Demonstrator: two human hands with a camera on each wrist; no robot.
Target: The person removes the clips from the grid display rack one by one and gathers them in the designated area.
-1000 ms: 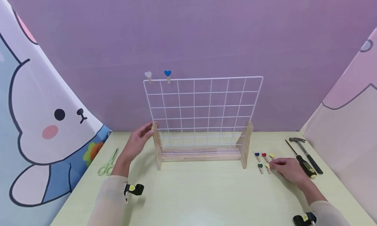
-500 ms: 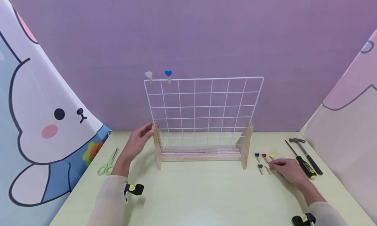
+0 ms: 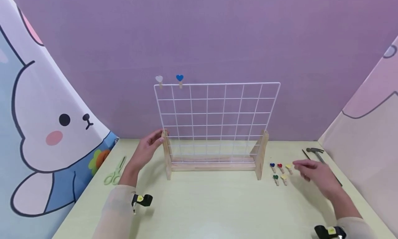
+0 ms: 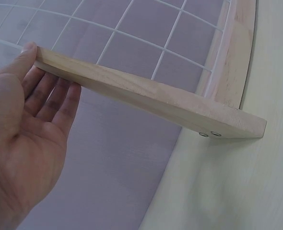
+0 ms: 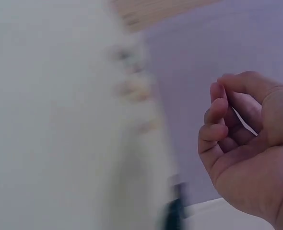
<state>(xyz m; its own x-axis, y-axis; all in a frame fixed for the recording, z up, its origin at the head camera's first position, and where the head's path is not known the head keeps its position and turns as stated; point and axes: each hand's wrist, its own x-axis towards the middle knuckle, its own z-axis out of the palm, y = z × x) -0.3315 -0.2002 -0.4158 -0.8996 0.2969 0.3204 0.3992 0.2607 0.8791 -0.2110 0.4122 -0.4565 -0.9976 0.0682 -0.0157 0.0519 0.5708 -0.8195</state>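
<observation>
My left hand (image 3: 146, 150) grips the top of the left wooden upright (image 4: 132, 88) of a stand, thumb on one face and fingers on the other. The stand holds a white wire grid panel (image 3: 214, 112). On its top rail sit a white heart clothespin (image 3: 159, 80) and a blue heart clothespin (image 3: 179, 79). My right hand (image 3: 317, 175) hovers to the right of several small heart clothespins (image 3: 284, 177) on the table. Its thumb and index fingertips meet; I cannot tell whether a small clothespin is hidden between them.
Green scissors (image 3: 115, 173) lie left of my left forearm. A hammer (image 3: 317, 152) lies at the right, and a screwdriver (image 3: 306, 154) beside it is mostly hidden by my right hand. A purple backdrop (image 3: 214, 42) rises behind the table (image 3: 217, 204).
My right hand has lifted from the clothespins and moved right, now covering much of the screwdriver. The yellow clothespins show more fully. My left hand has stayed on the upright.
</observation>
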